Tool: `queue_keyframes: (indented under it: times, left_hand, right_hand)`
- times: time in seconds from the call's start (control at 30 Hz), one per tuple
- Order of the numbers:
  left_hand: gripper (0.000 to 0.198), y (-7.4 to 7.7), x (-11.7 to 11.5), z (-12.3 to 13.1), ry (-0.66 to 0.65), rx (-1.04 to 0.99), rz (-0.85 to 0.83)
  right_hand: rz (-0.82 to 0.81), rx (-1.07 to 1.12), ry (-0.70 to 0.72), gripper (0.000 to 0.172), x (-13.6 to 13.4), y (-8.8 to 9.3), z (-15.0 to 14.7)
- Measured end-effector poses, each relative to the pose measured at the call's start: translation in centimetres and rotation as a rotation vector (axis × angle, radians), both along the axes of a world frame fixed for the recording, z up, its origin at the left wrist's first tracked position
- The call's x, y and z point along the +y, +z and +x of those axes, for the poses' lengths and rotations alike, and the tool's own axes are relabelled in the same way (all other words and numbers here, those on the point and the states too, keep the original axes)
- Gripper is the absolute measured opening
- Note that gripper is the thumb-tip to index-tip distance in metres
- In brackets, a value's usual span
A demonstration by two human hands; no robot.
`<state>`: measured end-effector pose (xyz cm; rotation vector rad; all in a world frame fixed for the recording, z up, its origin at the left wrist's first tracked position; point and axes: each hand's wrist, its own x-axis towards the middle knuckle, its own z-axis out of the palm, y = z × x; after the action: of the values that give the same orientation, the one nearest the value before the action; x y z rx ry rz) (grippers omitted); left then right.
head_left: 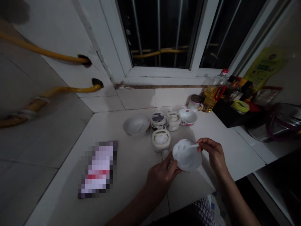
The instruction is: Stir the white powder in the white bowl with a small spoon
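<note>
Left hand [162,175] gripping white bowl [187,156], right hand [213,153] pinching white spoon [193,146]

Both forearms reach forward from below. The left hand [162,175] curls, thumb and fingers pinching upward. The right hand [213,153] bends inward at the wrist, fingertips pinched together.

A small round white bowl [187,156] is sitting tilted, its open mouth facing up toward the camera, with pale white contents showing inside. A thin white spoon [193,146] is resting in it, its handle pointing out over the rim toward 2 o'clock.
</note>
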<state>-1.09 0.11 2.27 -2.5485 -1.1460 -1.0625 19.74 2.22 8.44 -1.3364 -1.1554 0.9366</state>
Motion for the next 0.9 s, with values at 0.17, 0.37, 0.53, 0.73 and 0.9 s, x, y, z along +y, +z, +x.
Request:
queue_keyframes:
  times: [0.17,0.37,0.53,0.73,0.9]
  left_hand:
    - [0.038,0.2,0.1,0.1,0.012,0.008,0.043]
    - [0.035,0.1,0.1,0.2,0.028,0.003,0.022]
    - [0.033,0.0,0.0,0.1,0.025,0.014,0.026]
    - [0.027,-0.1,0.0,0.0,0.02,0.014,0.003]
    - [0.031,0.0,0.0,-0.1,-0.002,0.002,0.004]
  right_hand:
    - [0.302,-0.283,-0.034,0.013,0.9,1.2,-2.8]
    - [0.804,-0.86,0.206,0.026,1.8,0.4,-4.7]
    - [0.807,-0.817,0.136,0.024,1.4,0.4,-4.2]
    - [0.445,-0.644,0.067,0.013,0.0,0.3,-1.0]
    - [0.283,-0.822,0.216,0.017,-0.8,0.0,0.4]
